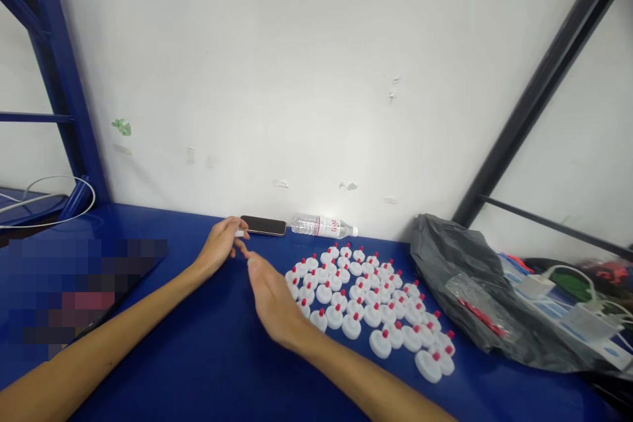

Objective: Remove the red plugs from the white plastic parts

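Note:
My left hand is closed with its fingertips around a small white piece, of which only a short part shows. Close beside it, my right hand has its thumb and fingers drawn together, pointing at the left fingertips. Whatever those right fingers pinch is hidden or too small to name. To the right of my hands stand many small round white containers with red tips, spread in a loose group on the blue table.
Against the wall lie a black phone and a clear plastic bottle on its side. At right, a grey plastic bag carries a clear packet of red pieces, near white chargers and cables. A dark metal post leans behind.

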Action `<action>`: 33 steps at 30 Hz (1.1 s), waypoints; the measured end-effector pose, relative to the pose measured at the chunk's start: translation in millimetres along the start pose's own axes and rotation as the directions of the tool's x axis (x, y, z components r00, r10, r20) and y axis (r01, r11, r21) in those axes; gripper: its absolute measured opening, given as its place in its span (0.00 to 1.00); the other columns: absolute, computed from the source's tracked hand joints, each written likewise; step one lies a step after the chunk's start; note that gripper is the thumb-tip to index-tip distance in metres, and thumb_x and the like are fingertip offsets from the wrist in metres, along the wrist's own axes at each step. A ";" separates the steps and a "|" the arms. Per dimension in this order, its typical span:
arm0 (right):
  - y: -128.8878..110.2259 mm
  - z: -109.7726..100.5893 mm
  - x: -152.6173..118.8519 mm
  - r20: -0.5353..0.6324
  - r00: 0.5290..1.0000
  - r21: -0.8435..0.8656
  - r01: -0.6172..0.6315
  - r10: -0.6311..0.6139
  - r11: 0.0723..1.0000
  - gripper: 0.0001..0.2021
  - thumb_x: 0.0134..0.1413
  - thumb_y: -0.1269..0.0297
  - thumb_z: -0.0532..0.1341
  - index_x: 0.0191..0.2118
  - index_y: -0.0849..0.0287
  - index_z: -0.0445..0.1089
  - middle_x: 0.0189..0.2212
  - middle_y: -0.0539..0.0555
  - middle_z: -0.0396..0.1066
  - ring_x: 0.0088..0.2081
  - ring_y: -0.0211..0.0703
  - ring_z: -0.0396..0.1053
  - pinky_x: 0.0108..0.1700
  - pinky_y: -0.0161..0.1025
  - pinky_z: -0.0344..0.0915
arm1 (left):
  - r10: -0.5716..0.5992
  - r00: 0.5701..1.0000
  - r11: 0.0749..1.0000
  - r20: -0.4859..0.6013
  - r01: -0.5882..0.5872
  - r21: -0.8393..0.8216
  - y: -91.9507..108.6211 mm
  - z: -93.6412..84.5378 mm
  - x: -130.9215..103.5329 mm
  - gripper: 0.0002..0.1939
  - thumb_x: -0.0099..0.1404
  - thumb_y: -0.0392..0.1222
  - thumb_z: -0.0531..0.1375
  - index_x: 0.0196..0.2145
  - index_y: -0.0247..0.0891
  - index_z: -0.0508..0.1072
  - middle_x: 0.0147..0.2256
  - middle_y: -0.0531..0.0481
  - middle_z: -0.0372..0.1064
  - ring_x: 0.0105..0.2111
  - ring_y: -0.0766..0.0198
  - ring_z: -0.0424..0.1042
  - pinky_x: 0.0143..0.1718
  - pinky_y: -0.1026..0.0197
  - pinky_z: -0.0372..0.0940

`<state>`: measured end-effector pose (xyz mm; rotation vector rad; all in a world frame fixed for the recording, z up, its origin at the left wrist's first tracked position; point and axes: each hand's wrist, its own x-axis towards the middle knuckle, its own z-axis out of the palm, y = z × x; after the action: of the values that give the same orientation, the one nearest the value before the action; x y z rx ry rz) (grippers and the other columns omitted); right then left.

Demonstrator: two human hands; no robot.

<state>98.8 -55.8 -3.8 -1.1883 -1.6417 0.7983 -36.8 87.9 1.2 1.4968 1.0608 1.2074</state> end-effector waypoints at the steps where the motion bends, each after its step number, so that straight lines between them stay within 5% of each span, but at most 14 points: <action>1: 5.2 -9.1 4.2 -0.026 1.000 -0.004 0.001 -0.001 1.000 0.28 0.74 0.50 0.44 0.67 0.61 0.64 0.68 0.58 0.63 0.69 0.45 0.57 0.72 0.47 0.47 | -0.005 1.000 1.000 0.019 0.005 0.010 0.5 1.5 -2.0 0.20 0.59 0.59 0.55 0.37 0.38 0.68 0.28 0.51 0.72 0.20 0.62 0.74 0.15 0.67 0.55; 5: 24.1 -41.3 15.9 -0.140 0.987 0.019 -0.075 0.077 0.997 0.27 0.72 0.48 0.49 0.65 0.58 0.66 0.65 0.60 0.66 0.67 0.48 0.62 0.70 0.50 0.51 | 0.006 0.995 0.998 0.103 -0.012 0.056 3.0 8.6 -9.6 0.23 0.59 0.61 0.60 0.38 0.37 0.72 0.33 0.45 0.77 0.32 0.51 0.80 0.19 0.64 0.62; 7: 29.6 -49.0 17.7 -0.165 0.983 0.042 -0.080 0.086 0.996 0.26 0.70 0.48 0.53 0.65 0.57 0.64 0.63 0.61 0.68 0.64 0.48 0.66 0.67 0.51 0.57 | 0.106 0.981 0.984 0.161 -0.127 0.127 3.8 12.8 -13.8 0.23 0.60 0.62 0.60 0.37 0.38 0.76 0.38 0.43 0.78 0.41 0.50 0.79 0.31 0.59 0.70; 11: 31.0 -45.5 16.4 -0.139 0.988 0.083 -0.052 0.063 0.995 0.31 0.61 0.52 0.64 0.66 0.57 0.61 0.62 0.63 0.69 0.59 0.49 0.71 0.58 0.48 0.68 | 0.286 0.931 0.900 0.227 -0.343 0.270 4.1 23.8 -23.9 0.21 0.62 0.60 0.63 0.37 0.39 0.82 0.44 0.42 0.79 0.46 0.48 0.74 0.47 0.51 0.69; 14: 29.6 -37.9 14.6 -0.093 0.996 0.045 0.021 -0.017 0.999 0.29 0.59 0.59 0.66 0.64 0.55 0.63 0.58 0.58 0.73 0.54 0.46 0.74 0.55 0.44 0.70 | 0.254 0.915 0.935 0.314 -0.315 0.163 4.6 31.2 -30.9 0.20 0.63 0.59 0.63 0.37 0.38 0.81 0.42 0.42 0.79 0.43 0.50 0.76 0.47 0.52 0.69; 17: 32.2 -35.9 15.5 -0.094 0.995 -0.017 0.020 -0.022 1.000 0.22 0.63 0.61 0.62 0.62 0.57 0.66 0.44 0.55 0.80 0.43 0.44 0.79 0.47 0.41 0.73 | 0.188 0.903 0.962 0.386 -0.248 0.111 6.7 33.5 -35.4 0.19 0.65 0.58 0.62 0.38 0.37 0.78 0.39 0.44 0.78 0.39 0.53 0.77 0.43 0.55 0.70; 20: 38.4 -38.3 18.6 -0.104 0.994 -0.042 -0.028 0.024 0.999 0.24 0.64 0.61 0.61 0.63 0.61 0.65 0.35 0.54 0.80 0.37 0.45 0.80 0.40 0.39 0.73 | 0.237 0.901 0.889 0.365 -0.352 0.293 10.3 30.3 -38.5 0.17 0.68 0.56 0.59 0.37 0.39 0.75 0.36 0.47 0.76 0.35 0.56 0.74 0.38 0.57 0.66; 24: 41.9 -40.8 18.9 -0.104 0.994 -0.112 -0.024 0.012 0.993 0.27 0.61 0.62 0.63 0.64 0.60 0.64 0.34 0.51 0.79 0.37 0.44 0.79 0.41 0.39 0.73 | 0.264 0.835 0.764 0.482 -0.487 0.424 12.4 24.1 -41.0 0.19 0.74 0.55 0.51 0.32 0.40 0.68 0.29 0.53 0.69 0.29 0.61 0.66 0.33 0.59 0.59; 26: 39.9 -41.4 17.6 -0.088 0.996 -0.161 -0.001 -0.013 0.987 0.25 0.63 0.62 0.62 0.64 0.59 0.65 0.33 0.50 0.79 0.36 0.43 0.79 0.43 0.39 0.72 | 0.187 0.824 0.816 0.534 -0.433 0.383 10.5 22.7 -39.7 0.21 0.75 0.56 0.49 0.30 0.40 0.67 0.26 0.54 0.65 0.26 0.63 0.63 0.30 0.60 0.57; 29: 35.2 -41.9 17.2 -0.048 0.997 -0.236 0.043 -0.056 0.971 0.19 0.68 0.59 0.58 0.60 0.59 0.69 0.33 0.50 0.80 0.36 0.40 0.79 0.42 0.36 0.72 | 0.017 0.826 0.963 0.564 -0.166 0.214 4.8 23.9 -34.1 0.24 0.71 0.62 0.52 0.29 0.40 0.67 0.22 0.56 0.58 0.22 0.65 0.57 0.24 0.61 0.55; 33: 27.4 -42.2 18.8 -0.056 0.993 -0.420 0.070 -0.103 0.905 0.16 0.69 0.61 0.57 0.57 0.59 0.70 0.38 0.53 0.81 0.39 0.42 0.79 0.44 0.37 0.71 | -0.164 0.820 0.985 0.548 0.168 0.042 0.8 28.9 -26.7 0.25 0.62 0.65 0.60 0.25 0.41 0.61 0.18 0.62 0.43 0.18 0.69 0.47 0.21 0.64 0.50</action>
<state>145.7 -29.7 -7.1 -1.4077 -1.8426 0.3431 -12.3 58.1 -6.5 1.5748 0.7657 0.5905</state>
